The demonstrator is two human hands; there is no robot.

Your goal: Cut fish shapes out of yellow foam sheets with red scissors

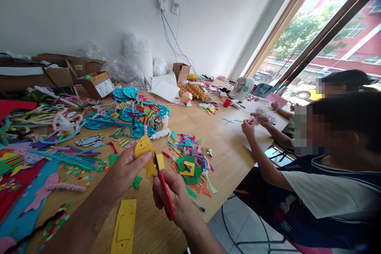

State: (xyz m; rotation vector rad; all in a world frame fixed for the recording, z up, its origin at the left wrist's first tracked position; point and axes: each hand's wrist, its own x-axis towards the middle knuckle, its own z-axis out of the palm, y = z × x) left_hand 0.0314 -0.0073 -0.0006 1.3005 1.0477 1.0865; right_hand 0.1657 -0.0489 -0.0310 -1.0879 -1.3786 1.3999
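Observation:
Between thumb and fingers, my left hand (126, 168) pinches a yellow paper fish (144, 149) with a drawn eye and outline. Red-handled scissors (166, 196) are gripped in my right hand (175, 194), their blades at the right edge of the fish. Just behind the blades shows another yellow paper piece (160, 161). On the table below my hands lies a yellow strip (124, 226) with a fish outline drawn on it. A green paper star (136, 182) rests near my left wrist. Right of the scissors is a heap of coloured paper scraps (190, 158), with a pen (198, 204) beside it.
Blue plates with decorated fish (143, 117), pipe cleaners (44, 107) and coloured sheets (32, 198) cover the left side. Glue bottles (160, 134) stand and lie mid-table. Cardboard boxes (95, 84) line the wall. A white fan (242, 88) stands farther back. Two people (321, 182) sit at right.

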